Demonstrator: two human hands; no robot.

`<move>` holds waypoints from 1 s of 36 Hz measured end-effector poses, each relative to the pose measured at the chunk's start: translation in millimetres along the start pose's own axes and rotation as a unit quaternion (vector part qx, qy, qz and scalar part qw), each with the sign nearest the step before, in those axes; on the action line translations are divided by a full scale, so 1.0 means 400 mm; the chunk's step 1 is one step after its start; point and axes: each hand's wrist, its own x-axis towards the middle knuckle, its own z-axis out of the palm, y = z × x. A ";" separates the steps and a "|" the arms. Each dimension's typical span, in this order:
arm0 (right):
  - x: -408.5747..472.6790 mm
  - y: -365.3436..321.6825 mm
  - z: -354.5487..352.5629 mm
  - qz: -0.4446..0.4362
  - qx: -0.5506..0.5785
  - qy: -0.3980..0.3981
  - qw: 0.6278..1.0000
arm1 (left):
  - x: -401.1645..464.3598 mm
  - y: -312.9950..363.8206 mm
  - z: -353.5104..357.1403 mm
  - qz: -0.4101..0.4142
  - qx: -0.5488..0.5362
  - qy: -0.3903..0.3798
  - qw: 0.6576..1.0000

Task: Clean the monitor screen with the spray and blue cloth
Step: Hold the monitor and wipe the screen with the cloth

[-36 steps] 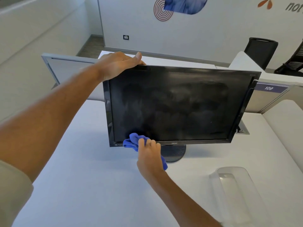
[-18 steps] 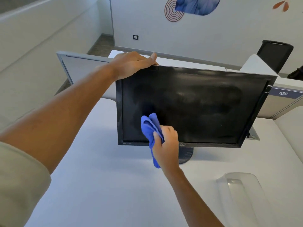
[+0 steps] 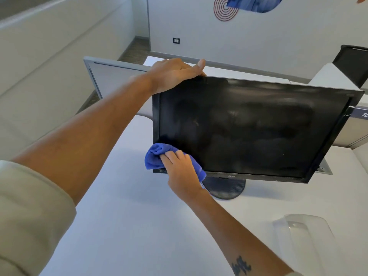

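A black monitor [image 3: 253,128] stands tilted on a round base [image 3: 226,187] in the centre right of the frame, its dark screen [image 3: 249,132] switched off and marked with hazy smears across the middle. At the screen's lower left corner, a bunched blue cloth [image 3: 157,156] is pressed against the glass and the bottom bezel. The right hand [image 3: 183,172], coming up from the lower right of the frame, holds the cloth with its fingers [image 3: 173,155] curled over the wad. The left hand [image 3: 173,73], reaching in from the left edge, grips the monitor's upper left corner, thumb lying along the top edge and the other fingers wrapped out of sight behind the casing (steadying it, it seems).

The monitor sits on a white table [image 3: 129,226]. A clear plastic container [image 3: 302,240] lies on the table at lower right. No spray bottle is visible. Beyond the monitor are grey desk partitions [image 3: 113,76], a white wall with a printed design [image 3: 247,6] at the top, and a dark chair [image 3: 352,62] at the far right.

Judging from the haze, wiping looks unfinished. The risk from here is pushing too hard low on the tilted screen: if the left hand loosens, the monitor could rock or slide on its base. A bunched cloth may also just spread the smears.
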 end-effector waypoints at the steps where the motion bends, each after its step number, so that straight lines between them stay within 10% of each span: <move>1: -0.011 -0.005 0.015 0.001 -0.017 -0.005 1.000 | 0.000 -0.003 0.000 -0.001 -0.002 0.001 1.000; 12: -0.059 0.039 0.022 -0.081 -0.152 -0.052 0.984 | -0.008 0.003 -0.007 -0.011 -0.003 -0.011 1.000; 24: 0.105 0.225 -0.250 0.125 -0.054 0.389 0.911 | 0.009 -0.001 -0.007 -0.018 -0.013 -0.017 1.000; 30: 0.058 0.134 -0.135 -0.029 -0.053 0.163 0.985 | 0.018 -0.009 -0.007 -0.019 -0.029 -0.022 0.999; 36: -0.059 0.162 -0.009 -0.179 -0.126 0.000 0.976 | 0.014 -0.025 -0.008 -0.019 -0.037 -0.032 0.999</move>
